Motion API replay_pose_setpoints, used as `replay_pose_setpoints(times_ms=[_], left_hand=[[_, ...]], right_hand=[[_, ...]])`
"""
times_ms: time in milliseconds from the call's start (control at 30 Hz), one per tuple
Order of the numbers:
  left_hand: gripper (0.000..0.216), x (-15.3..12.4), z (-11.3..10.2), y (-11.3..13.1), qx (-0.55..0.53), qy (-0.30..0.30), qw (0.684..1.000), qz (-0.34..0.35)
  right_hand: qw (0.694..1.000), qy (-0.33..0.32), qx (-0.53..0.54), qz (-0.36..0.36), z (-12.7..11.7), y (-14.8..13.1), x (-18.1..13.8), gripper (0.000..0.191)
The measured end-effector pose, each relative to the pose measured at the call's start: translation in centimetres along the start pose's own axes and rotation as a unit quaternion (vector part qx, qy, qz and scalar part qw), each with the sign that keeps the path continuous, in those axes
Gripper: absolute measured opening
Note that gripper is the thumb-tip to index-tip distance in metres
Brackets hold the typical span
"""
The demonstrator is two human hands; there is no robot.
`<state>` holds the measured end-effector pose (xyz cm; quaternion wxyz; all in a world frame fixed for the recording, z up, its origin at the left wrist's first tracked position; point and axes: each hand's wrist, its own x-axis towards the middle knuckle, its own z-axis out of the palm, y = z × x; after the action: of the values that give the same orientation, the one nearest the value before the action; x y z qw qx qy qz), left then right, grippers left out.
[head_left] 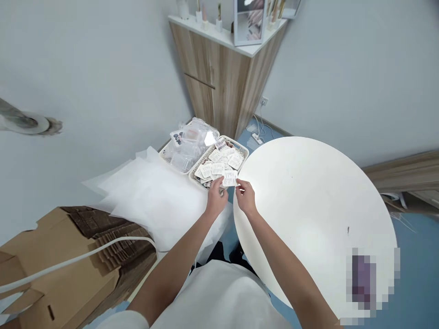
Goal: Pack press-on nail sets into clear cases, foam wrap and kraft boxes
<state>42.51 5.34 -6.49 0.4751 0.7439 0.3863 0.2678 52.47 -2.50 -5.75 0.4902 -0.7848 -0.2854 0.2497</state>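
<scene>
A small white card with dark printed lines [229, 178] is stretched between both hands. My left hand [216, 198] pinches its left edge, and my right hand [246, 196] pinches its right edge. Just beyond the card stands a white plastic basket [244, 150] heaped with many similar printed cards [216, 169]. Left of it, touching, sits a second white basket [164, 157] holding clear plastic packets [190, 141]. The print on the card is too small to read.
A round white table [315, 192] stands at my right, with a blurred purple patch [363, 278] on it. White translucent sheets [154, 196] and cardboard boxes [58, 265] lie at left. Behind rises a wood-grain cabinet [222, 77]; a power strip [256, 138] lies on the floor.
</scene>
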Motion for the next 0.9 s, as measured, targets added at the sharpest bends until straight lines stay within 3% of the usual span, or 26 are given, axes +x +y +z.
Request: replay_pose_setpoints(times_ms=[300,467,667,767,900], left_hand=[[0.021,-10.6,5.7,6.0,0.000,-0.069,0.993,0.101],[0.021,-15.8,9.0,8.8,-0.017,-0.232,0.967,0.106],[0.027,-19.6,11.8,10.9,-0.125,-0.372,0.919,-0.047],[0.028,-20.3,12.7,11.6,-0.205,-0.368,0.894,-0.152],[0.027,-20.8,13.0,12.0,-0.275,-0.339,0.863,-0.255]], right_hand=[[0.996,0.084,0.029,-0.015,-11.7,2.5,-12.0,0.026],[0.996,0.087,0.023,-0.007,-18.2,3.8,-17.0,0.020],[0.998,0.039,-0.041,0.012,-23.5,5.0,-19.3,0.019],[0.998,0.056,-0.004,0.022,-25.0,5.9,-19.9,0.022],[0.984,0.078,0.140,0.082,-25.8,7.4,-21.1,0.033]])
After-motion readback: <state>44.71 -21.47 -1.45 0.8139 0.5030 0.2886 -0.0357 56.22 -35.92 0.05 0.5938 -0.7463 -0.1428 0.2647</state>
